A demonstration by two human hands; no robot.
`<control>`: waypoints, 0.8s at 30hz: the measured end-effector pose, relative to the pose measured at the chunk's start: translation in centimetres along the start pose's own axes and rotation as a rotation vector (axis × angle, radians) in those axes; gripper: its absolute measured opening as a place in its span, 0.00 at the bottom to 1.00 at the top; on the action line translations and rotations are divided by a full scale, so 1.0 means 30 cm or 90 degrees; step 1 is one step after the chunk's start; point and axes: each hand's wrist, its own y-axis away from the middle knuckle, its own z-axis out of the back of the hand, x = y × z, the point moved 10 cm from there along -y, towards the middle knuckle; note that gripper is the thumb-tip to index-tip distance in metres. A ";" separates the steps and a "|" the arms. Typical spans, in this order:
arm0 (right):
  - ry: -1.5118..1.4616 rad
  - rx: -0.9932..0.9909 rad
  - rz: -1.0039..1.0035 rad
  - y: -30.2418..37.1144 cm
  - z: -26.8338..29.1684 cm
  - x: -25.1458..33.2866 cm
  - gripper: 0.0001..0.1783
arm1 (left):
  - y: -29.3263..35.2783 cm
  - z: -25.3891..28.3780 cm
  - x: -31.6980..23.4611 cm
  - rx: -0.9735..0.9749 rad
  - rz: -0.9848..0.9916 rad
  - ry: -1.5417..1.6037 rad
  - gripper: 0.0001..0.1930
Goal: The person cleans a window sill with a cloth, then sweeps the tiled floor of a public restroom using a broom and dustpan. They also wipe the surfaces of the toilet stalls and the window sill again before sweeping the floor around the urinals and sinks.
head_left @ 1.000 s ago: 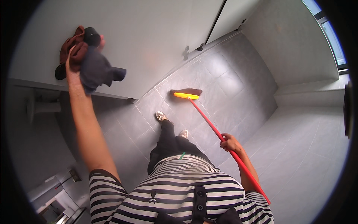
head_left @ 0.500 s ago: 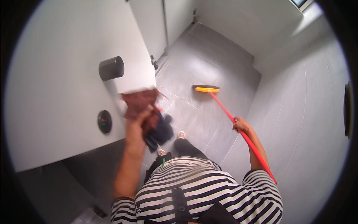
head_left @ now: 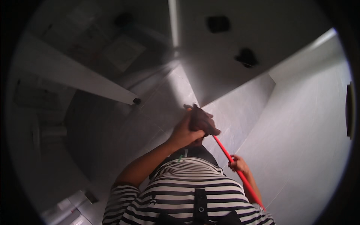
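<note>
My left hand (head_left: 183, 132) is closed around a bunched brown cloth (head_left: 203, 123), held out in front of my body. Lower down on the right, my right hand (head_left: 239, 164) grips the red pole (head_left: 222, 147) of a long-handled floor tool. The pole slants from beside my right forearm up toward the cloth. Its far end is hidden behind the cloth and my left hand, so the tool's head does not show.
Ahead on the right stands a grey door panel (head_left: 232, 84) with two dark round fittings. A narrow partition end (head_left: 112, 90) with a dark foot juts in from the left, next to shadowy cubicle space. The pale wall (head_left: 300, 138) runs along my right.
The door panel has swung from the left to the front right, uncovering a dim space. My left hand has moved right with the cloth. The tool's orange head has gone from sight.
</note>
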 end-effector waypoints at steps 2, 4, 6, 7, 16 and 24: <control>0.010 0.033 0.014 0.060 -0.066 0.050 0.36 | 0.012 0.019 0.037 -0.033 0.015 -0.029 0.30; -0.006 0.052 0.018 0.108 -0.122 0.130 0.36 | 0.020 0.050 0.056 -0.071 -0.050 -0.039 0.31; -0.006 0.051 0.022 0.122 -0.195 0.216 0.36 | 0.034 0.138 0.022 -0.107 -0.075 -0.130 0.29; -0.002 0.055 0.030 0.117 -0.230 0.274 0.36 | 0.025 0.172 0.054 -0.070 -0.056 -0.034 0.31; 0.280 0.112 0.190 -0.190 -0.340 0.989 0.37 | 0.193 0.765 0.226 -0.432 -0.002 -0.001 0.39; 0.443 0.172 0.236 -0.583 -0.653 1.737 0.38 | 0.288 1.149 0.221 -0.624 0.021 0.096 0.28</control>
